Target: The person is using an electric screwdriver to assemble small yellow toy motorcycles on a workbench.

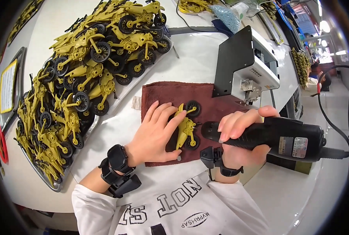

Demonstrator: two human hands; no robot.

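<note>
A yellow toy motorcycle [186, 127] with black wheels lies on its side on a dark red cloth [159, 92]. My left hand [155, 131] rests flat on the cloth at the toy's left side. Its index finger and thumb reach around the toy's two ends and hold it in place. In my right hand [241, 133] is a black corded electric screwdriver [288, 139], gripped around the body. The tool lies nearly level, with its nose just right of the toy. Whether its bit touches the toy I cannot tell.
Many more yellow toy motorcycles [88, 74] are heaped in metal trays [98, 129] along the left. A white and black bench machine [245, 66] stands beyond the cloth. The screwdriver's cord [331, 117] loops up at the right. A bag of pale blue pellets [226, 17] lies at the back.
</note>
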